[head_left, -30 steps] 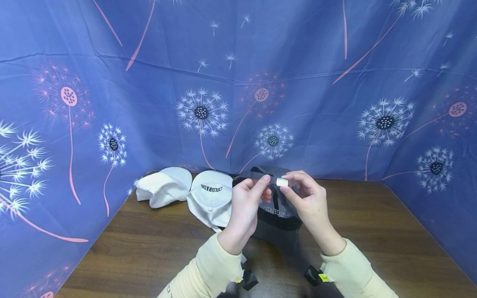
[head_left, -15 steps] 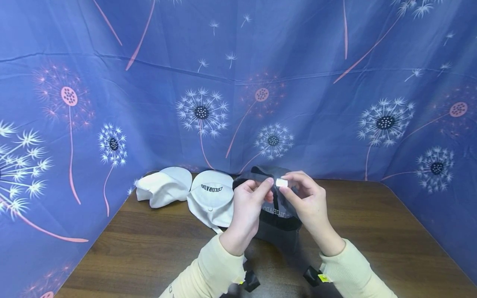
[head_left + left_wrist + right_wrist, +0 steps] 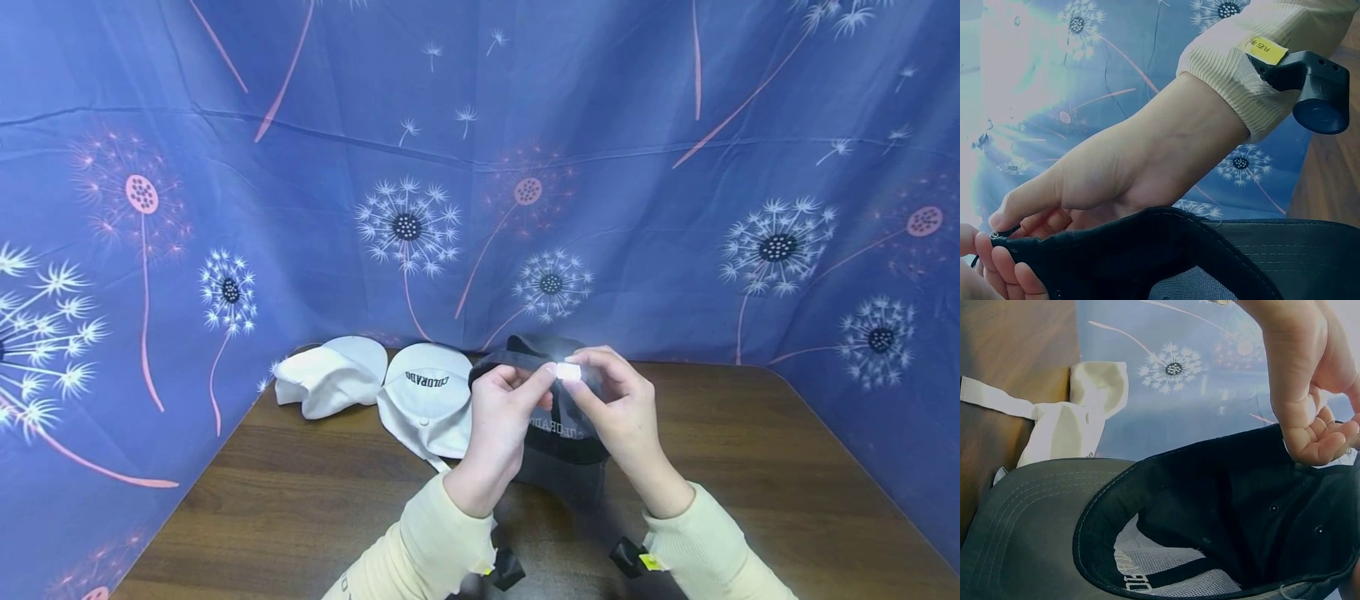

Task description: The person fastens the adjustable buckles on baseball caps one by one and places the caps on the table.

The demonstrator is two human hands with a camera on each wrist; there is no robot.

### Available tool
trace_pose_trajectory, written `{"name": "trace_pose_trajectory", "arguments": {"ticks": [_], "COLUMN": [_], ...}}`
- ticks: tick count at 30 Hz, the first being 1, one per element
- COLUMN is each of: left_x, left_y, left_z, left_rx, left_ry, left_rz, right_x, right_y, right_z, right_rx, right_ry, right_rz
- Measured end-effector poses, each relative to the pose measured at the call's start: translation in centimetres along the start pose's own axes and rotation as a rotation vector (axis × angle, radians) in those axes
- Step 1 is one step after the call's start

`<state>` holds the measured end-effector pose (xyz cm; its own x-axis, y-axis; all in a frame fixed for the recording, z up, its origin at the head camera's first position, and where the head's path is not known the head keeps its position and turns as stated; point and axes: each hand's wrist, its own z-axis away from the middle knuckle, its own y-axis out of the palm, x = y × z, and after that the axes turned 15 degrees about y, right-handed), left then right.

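The left hand [image 3: 495,425] pinches the rim of a dark cap [image 3: 557,452], its thumb reaching right with the other fingers curled beneath. The right hand [image 3: 628,408] pinches a small white tag [image 3: 568,372] between thumb and forefinger. The tag sits between the two hands, right of center in the frame, its longer side running roughly crosswise; the right hand grips it, and the left thumb tip comes up to its left edge, touching or nearly so.

The dark cap hangs below the fingertips, hollow side up. Its length runs from the rim in the hands toward the bottom of the frame; the right wrist view shows its brim [image 3: 1054,531] at lower left.

On its inner mesh, "COLORADO" shows reversed. A white cap [image 3: 426,400] left of the hands reads "COLORADO" upside down in black. Another white cap [image 3: 330,379], farther left on the table [image 3: 285,508], shows no writing. A yellow sticker [image 3: 1266,51] on the right cuff bears an inverted "R" and further marks I cannot read surely. Dark letters on the left sleeve [image 3: 427,542] are cut off by the frame.
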<state>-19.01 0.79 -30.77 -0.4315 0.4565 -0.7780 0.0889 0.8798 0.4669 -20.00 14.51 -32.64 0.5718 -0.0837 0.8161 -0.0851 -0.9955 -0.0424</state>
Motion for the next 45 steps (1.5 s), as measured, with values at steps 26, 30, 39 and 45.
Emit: {"name": "trace_pose_trajectory", "arguments": {"ticks": [26,30,39,45], "left_x": [-4.2,-5.0,-4.5,-2.8], "left_y": [-1.3,-1.8,-3.7,-4.6], "left_z": [0.8,-0.4,-3.2,-4.3], "left_rx": [0.353,0.409,0.510,0.633], "left_ry": [0.181,0.228,0.457,0.608], "left_rz": [-0.225,-0.305,-0.537,-0.597], "right_x": [-0.3,-0.3,-0.1,-0.2], "right_y": [-0.8,-0.9,-1.2,-1.2], "right_z": [-0.5,-0.5,-0.5,-0.4], "right_rx": [-0.006,0.000,0.012,0.014], "right_ry": [-0.015,-0.004,0.073,0.071], "right_rz": [-0.076,-0.083,-0.077,-0.086]}}
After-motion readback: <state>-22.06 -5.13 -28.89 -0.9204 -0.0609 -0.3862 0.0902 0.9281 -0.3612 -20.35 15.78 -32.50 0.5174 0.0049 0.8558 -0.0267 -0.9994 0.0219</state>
